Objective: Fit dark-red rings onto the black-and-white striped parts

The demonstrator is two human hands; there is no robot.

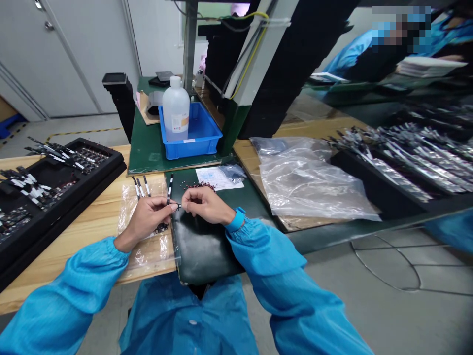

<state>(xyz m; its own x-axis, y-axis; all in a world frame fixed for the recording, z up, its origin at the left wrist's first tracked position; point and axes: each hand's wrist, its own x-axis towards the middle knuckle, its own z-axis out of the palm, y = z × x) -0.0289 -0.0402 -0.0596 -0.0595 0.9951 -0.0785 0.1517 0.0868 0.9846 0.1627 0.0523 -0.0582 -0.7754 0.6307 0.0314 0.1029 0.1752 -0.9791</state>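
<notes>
Dark-green matting covers the worktop (210, 244) ahead of the person, and a pale wood-grain tabletop (84, 212) adjoins it on the left. Across that wood lies a long black foam tray (114, 160) loaded with small circuit boards and white-banded black strips. On the right, a crumpled clear plastic bag (306, 182) sprawls beside a dark tray of silvery strips (402, 177). Farther back stands a rectangular blue plastic bin (197, 148), with a translucent white bottle (175, 106) upright inside. Under the left wrist lies a flat clear plastic sheet (148, 254), and a white printed paper (225, 180) rests beyond the right hand (207, 204).

A sideways knock from that hand could scatter the loose heap of tiny dark-red and black parts (199, 186) just behind its knuckles. The slick sheet might slide if the left forearm drags on it, and a hard pinch could bend the thin workpiece.

Thumb and fingers of the left hand (150, 217) are closed on a narrow black strip banded in white (170, 188), which rises from the fingertips above the seam between the two surfaces. The right hand's fingers are curled, thumb and forefinger nearly together beside a small dark end piece (179, 206); whether they grip it I cannot tell.
</notes>
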